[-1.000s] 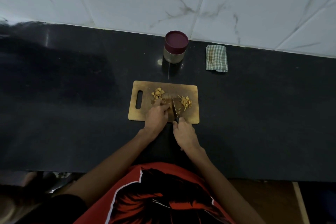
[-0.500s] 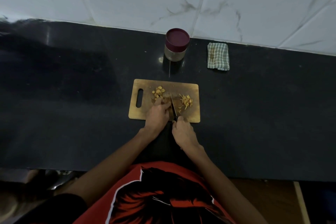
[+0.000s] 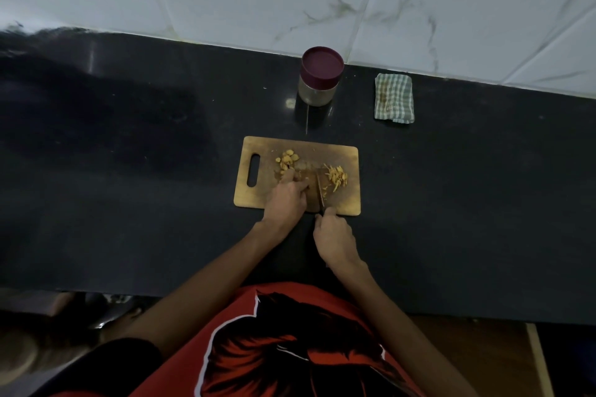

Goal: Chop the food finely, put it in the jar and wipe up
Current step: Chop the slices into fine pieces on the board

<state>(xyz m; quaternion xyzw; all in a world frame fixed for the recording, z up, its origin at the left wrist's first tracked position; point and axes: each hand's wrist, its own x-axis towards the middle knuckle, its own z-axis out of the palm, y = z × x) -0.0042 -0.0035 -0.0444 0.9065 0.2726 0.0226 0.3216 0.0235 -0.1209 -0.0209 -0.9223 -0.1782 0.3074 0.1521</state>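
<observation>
Little has shifted since the earlier frames: your right hand [image 3: 335, 237] has drawn back a touch toward the board's near edge, its fingers curled round the handle of the thin dark-bladed knife [image 3: 320, 192]; your left hand [image 3: 288, 198] still presses fingertips down on the piece being cut. Yellow food lies on the rectangular wooden chopping board [image 3: 251, 193] in two heaps, coarse chunks [image 3: 288, 159] at the far left and fine slivers [image 3: 337, 176] to the right of the blade; the blade stands just beside your left fingertips, so a slip on the small, hard-looking piece could nick them; loose slivers could scatter onto the glossy black stone table [image 3: 129, 187]. Behind the board, the clear round jar with its maroon lid [image 3: 321, 76] is closed; the soft checked folded cloth [image 3: 394, 102] waits near it.
</observation>
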